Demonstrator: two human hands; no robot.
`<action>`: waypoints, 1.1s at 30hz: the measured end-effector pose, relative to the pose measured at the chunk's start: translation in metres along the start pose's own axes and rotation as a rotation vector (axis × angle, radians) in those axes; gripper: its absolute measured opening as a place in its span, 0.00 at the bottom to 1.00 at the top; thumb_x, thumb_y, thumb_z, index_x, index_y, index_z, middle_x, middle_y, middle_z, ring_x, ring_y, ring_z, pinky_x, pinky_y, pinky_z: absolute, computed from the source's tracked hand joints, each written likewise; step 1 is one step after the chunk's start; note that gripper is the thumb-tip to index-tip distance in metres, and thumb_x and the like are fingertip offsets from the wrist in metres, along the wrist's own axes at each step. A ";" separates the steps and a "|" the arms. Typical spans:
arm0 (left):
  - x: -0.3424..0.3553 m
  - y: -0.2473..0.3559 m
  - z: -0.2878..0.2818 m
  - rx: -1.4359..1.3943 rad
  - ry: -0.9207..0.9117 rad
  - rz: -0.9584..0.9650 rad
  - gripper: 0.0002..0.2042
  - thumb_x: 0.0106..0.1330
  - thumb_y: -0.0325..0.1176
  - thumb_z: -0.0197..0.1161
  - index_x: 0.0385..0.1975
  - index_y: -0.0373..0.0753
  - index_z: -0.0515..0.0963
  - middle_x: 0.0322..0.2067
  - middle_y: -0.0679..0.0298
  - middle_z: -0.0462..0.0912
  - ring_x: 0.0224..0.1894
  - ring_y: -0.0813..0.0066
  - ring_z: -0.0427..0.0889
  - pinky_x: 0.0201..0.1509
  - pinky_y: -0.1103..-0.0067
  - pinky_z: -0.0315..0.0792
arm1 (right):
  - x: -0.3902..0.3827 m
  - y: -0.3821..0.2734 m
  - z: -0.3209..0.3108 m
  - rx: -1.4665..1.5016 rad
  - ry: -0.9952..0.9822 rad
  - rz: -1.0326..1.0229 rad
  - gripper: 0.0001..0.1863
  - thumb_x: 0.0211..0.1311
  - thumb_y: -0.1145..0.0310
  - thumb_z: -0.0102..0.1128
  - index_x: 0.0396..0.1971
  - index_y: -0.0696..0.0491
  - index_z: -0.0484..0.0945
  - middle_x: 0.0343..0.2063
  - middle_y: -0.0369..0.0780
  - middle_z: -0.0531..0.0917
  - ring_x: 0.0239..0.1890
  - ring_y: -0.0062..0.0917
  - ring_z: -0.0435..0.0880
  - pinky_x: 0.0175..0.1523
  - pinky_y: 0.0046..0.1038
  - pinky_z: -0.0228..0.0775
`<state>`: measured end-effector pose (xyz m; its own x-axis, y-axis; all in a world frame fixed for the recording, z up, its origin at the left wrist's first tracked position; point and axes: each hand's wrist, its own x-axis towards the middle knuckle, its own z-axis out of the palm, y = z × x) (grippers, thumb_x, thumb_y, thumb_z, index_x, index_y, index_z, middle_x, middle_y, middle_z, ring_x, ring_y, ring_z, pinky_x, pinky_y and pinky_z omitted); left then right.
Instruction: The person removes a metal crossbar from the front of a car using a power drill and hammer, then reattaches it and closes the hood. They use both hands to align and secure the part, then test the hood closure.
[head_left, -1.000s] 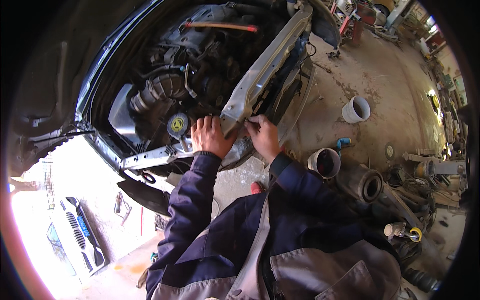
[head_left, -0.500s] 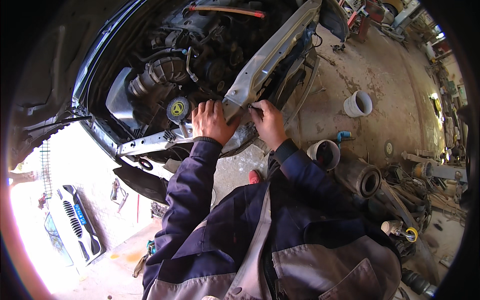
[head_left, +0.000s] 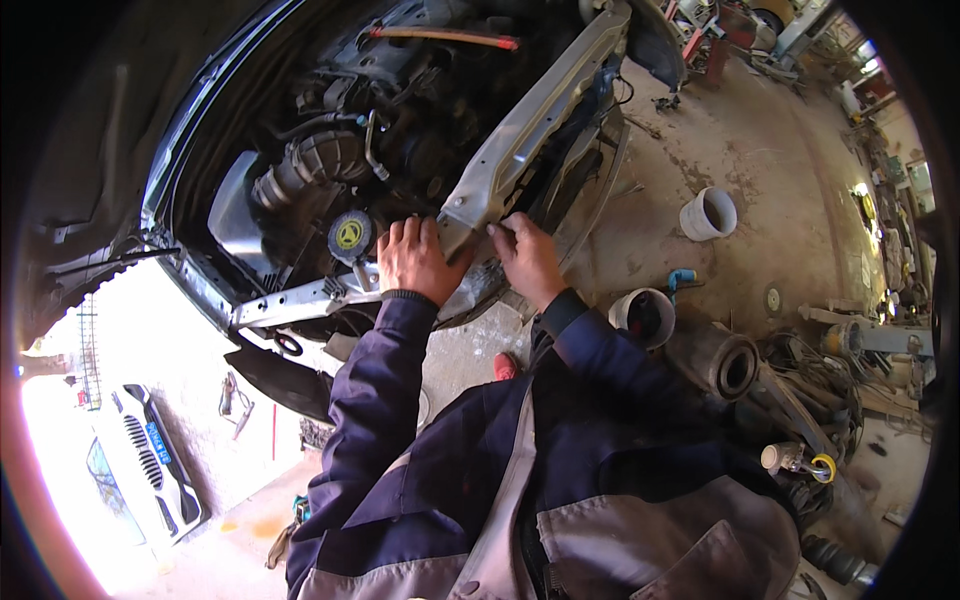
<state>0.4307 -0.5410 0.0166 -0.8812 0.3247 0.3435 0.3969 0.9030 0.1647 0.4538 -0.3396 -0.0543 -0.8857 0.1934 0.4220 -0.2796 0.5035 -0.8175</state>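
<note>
My left hand (head_left: pixel 418 262) lies over the silver metal crossbeam (head_left: pixel 530 125) at the front of a car's open engine bay, its fingers curled over the beam and its thumb toward the joint. A short way to the right, my right hand (head_left: pixel 528 262) is closed in a pinch at the beam's front edge, below a bolt head. Whatever sits between thumb and forefinger is too small and covered to make out. Just left of my left hand is a round black cap (head_left: pixel 350 235) with a yellow emblem.
A ribbed intake hose (head_left: pixel 315 165) and an orange-red strip (head_left: pixel 445 37) show in the engine bay. On the floor to the right are a white bucket (head_left: pixel 708 214), another bucket (head_left: pixel 642 318) and a metal cylinder (head_left: pixel 715 360). A detached white bumper (head_left: pixel 158 460) lies lower left.
The whole view has shifted slightly, so everything sits a little lower and to the left. Both hands stay at the same joint of the beam, the right one still pinching.
</note>
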 end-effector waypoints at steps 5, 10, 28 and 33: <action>0.000 0.000 0.001 0.001 -0.012 -0.006 0.32 0.57 0.57 0.82 0.49 0.35 0.85 0.51 0.54 0.86 0.58 0.51 0.83 0.65 0.56 0.74 | -0.001 -0.004 0.005 -0.028 -0.052 0.025 0.12 0.80 0.66 0.68 0.39 0.57 0.77 0.34 0.57 0.86 0.38 0.60 0.87 0.41 0.54 0.78; 0.002 0.001 0.003 0.010 0.026 0.011 0.31 0.57 0.57 0.82 0.48 0.35 0.84 0.49 0.53 0.86 0.56 0.49 0.83 0.65 0.56 0.75 | -0.002 -0.005 0.010 0.068 -0.087 0.164 0.13 0.85 0.65 0.63 0.39 0.58 0.76 0.29 0.56 0.86 0.30 0.56 0.89 0.34 0.51 0.79; 0.001 -0.001 0.001 0.019 -0.018 0.003 0.32 0.57 0.56 0.83 0.52 0.36 0.85 0.51 0.53 0.87 0.56 0.49 0.84 0.66 0.56 0.76 | 0.002 0.008 0.016 0.457 -0.204 0.534 0.23 0.91 0.55 0.56 0.37 0.60 0.77 0.23 0.40 0.81 0.21 0.28 0.86 0.27 0.34 0.84; 0.001 -0.001 0.002 0.025 -0.007 0.010 0.32 0.57 0.56 0.83 0.53 0.36 0.85 0.52 0.53 0.87 0.57 0.49 0.84 0.66 0.56 0.76 | 0.000 0.007 0.016 0.422 -0.200 0.520 0.21 0.90 0.57 0.58 0.38 0.59 0.76 0.21 0.43 0.81 0.19 0.30 0.87 0.26 0.36 0.83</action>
<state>0.4293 -0.5415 0.0151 -0.8791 0.3354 0.3387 0.3991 0.9064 0.1382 0.4456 -0.3499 -0.0663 -0.9835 0.1411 -0.1129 0.1153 0.0095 -0.9933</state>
